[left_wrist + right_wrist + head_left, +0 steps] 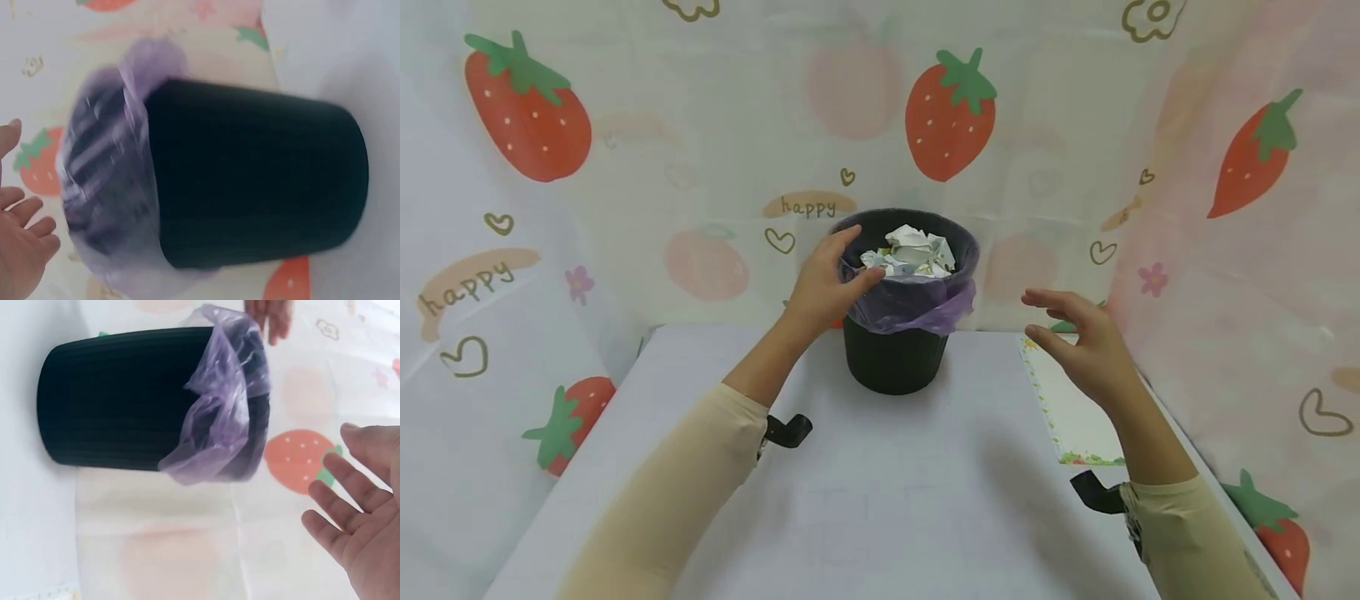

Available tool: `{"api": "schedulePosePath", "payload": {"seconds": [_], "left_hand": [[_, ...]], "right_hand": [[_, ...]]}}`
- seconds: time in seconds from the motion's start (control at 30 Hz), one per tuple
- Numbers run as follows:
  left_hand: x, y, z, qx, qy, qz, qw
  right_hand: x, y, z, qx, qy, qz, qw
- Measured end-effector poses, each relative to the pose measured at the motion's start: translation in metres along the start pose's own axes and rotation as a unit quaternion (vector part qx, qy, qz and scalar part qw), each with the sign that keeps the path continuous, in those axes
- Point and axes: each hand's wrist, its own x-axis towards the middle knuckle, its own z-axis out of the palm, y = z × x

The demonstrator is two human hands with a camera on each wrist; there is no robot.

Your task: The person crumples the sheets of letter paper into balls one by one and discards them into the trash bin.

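A black trash bin stands upright on the white table, a translucent purple trash bag folded over its rim. Crumpled printed paper fills its mouth. My left hand is at the left side of the rim with fingers spread; contact with the bag cannot be told. In the left wrist view its fingers are relaxed and grip nothing. My right hand hovers in the air to the right of the bin. The right wrist view shows its fingers apart and holding nothing, away from the bag.
A white sheet of paper with a colourful printed border lies on the table at the right, partly under my right hand in view. Strawberry-printed cloth hangs behind the bin and along both sides.
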Motion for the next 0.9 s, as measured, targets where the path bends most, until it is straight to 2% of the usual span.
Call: {"api": "schedulePosePath", "payload": {"seconds": [0.17,0.33,0.53,0.6,0.73,0.9], "left_hand": [[-0.014,0.026,0.013,-0.032,-0.017,0.031,0.9989],[-0.026,0.049,0.029,-0.055,-0.034,0.087,0.9941],[-0.037,0.064,0.055,-0.068,-0.066,0.139,0.9857],[-0.041,0.067,0.064,-0.07,-0.081,0.143,0.9838],[-0.049,0.071,0.081,-0.06,-0.123,0.125,0.9827],[-0.06,0.07,0.106,-0.057,-0.157,0.104,0.9804]], "right_hand": [[-0.014,0.008,-0.005,-0.005,0.009,-0.018,0.9998],[-0.027,0.016,-0.01,-0.02,0.027,-0.039,0.9987],[-0.041,0.029,-0.014,-0.028,0.034,-0.037,0.9984],[-0.046,0.034,-0.015,-0.032,0.035,-0.037,0.9982],[-0.054,0.043,-0.018,-0.037,0.035,-0.037,0.998],[-0.068,0.054,-0.022,-0.065,0.029,-0.011,0.9974]]}}
